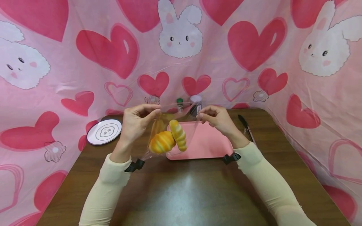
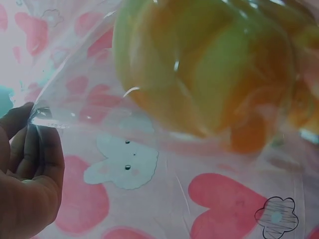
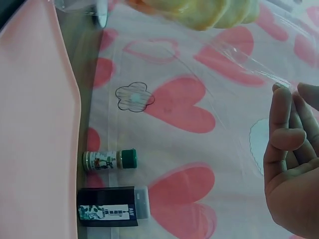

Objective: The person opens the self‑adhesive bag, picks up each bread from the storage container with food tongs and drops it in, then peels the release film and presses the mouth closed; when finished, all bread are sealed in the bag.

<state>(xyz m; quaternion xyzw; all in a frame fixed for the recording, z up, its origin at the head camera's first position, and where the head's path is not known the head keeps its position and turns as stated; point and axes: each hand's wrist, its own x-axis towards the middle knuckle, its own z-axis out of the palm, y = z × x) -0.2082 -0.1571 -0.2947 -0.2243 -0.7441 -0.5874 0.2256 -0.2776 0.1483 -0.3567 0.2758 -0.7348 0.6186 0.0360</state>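
Observation:
A clear plastic bag [image 1: 192, 133] hangs between my two hands above the table, with a rounded bread roll [image 1: 162, 142] and a longer twisted bread roll [image 1: 178, 135] inside it. My left hand [image 1: 137, 121] pinches the bag's upper left corner between thumb and fingers. At the other upper corner, my right hand [image 1: 216, 118] pinches the plastic the same way. In the left wrist view the rounded roll [image 2: 199, 64] fills the top, seen through the shiny film. The right wrist view catches only the lower edge of a roll [image 3: 199, 12].
Behind the bag lies a pink tray [image 1: 209, 144]. A white plate [image 1: 104, 131] sits at the left, and black-handled tongs [image 1: 246, 127] at the right. Against the back stand a green-capped spice jar [image 3: 109, 160] and a dark jar with a pale lid [image 3: 112, 206].

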